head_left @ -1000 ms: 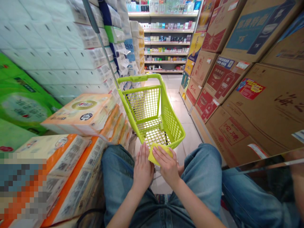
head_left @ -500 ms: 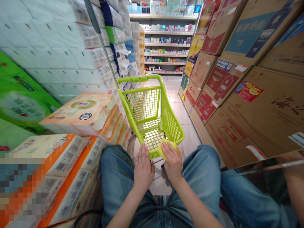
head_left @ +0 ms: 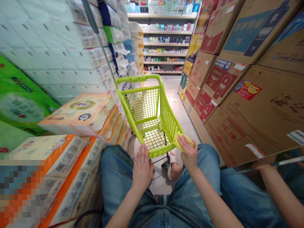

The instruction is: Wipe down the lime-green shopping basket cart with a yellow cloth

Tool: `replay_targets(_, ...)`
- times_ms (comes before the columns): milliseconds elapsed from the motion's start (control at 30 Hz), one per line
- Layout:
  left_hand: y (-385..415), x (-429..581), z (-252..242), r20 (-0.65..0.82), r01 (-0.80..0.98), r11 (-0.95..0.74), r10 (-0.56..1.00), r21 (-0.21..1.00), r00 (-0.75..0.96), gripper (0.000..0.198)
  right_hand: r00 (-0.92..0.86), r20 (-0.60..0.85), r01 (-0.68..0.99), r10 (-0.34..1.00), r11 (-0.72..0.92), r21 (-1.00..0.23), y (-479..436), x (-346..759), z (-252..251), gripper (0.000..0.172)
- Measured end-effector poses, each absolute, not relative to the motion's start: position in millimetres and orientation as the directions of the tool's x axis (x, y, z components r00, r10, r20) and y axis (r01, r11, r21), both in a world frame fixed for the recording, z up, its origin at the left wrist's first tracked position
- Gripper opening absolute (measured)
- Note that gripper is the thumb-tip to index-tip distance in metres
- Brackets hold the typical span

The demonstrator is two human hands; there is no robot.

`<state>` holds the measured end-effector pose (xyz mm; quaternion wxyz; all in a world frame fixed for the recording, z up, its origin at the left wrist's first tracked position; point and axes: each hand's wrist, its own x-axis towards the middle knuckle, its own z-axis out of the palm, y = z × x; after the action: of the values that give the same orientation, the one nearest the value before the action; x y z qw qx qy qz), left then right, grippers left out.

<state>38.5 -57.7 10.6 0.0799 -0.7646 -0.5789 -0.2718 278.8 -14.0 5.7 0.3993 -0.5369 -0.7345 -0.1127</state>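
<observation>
left hand (head_left: 142,171): flat, grip open, empty | right hand (head_left: 187,152): grip shut on yellow cloth (head_left: 182,141) at cart rim (head_left: 163,149)

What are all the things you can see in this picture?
Shopping cart: 1, lime green, straight ahead on the tile floor.
Cloth: 1, yellow, on the cart's near right corner.
Cardboard cartons: many, brown with red and blue prints, stacked along the right.
Tissue packs: many, cream and orange, stacked on the left.
Green packs: several, far left.
White packs: many, piled high on the left.
Store shelves: several rows, filled with small colourful goods, at the aisle's far end.
Jeans: 1 pair, blue, at the bottom.
Left hand: 1, open, beside the cart.
Right hand: 1, on the cloth.
</observation>
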Motion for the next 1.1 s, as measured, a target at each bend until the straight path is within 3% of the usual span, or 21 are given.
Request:
replay_targets(167,-58,41,9,0.515,0.93,-0.302,0.843,0.209,0.158,0.08,-0.035,0.698,0.878,0.715,0.356,-0.32,-19,251,7,0.073)
replay_targets(367,-59,36,5,0.518,0.919,-0.338,0.834,0.202,0.192,0.08,-0.225,0.69,0.786,0.688,0.547,-0.289,-51,165,17,0.062)
replay_targets(533,-59,33,9,0.488,0.924,-0.334,0.848,0.186,0.208,0.08,-0.347,0.663,0.759,0.664,0.613,-0.217,-43,197,20,0.06)
replay_targets(733,-58,36,11,0.499,0.936,-0.313,0.845,0.164,0.195,0.083,-0.139,0.667,0.871,0.732,0.412,-0.27,-11,281,14,0.07)
replay_targets(867,-58,37,11,0.503,0.933,-0.316,0.842,0.17,0.194,0.083,-0.042,0.662,0.898,0.748,0.319,-0.304,-13,273,12,0.072)
replay_targets(1100,-58,32,5,0.51,0.92,-0.353,0.83,0.171,0.224,0.082,-0.21,0.625,0.8,0.752,0.5,-0.332,-48,178,22,0.073)
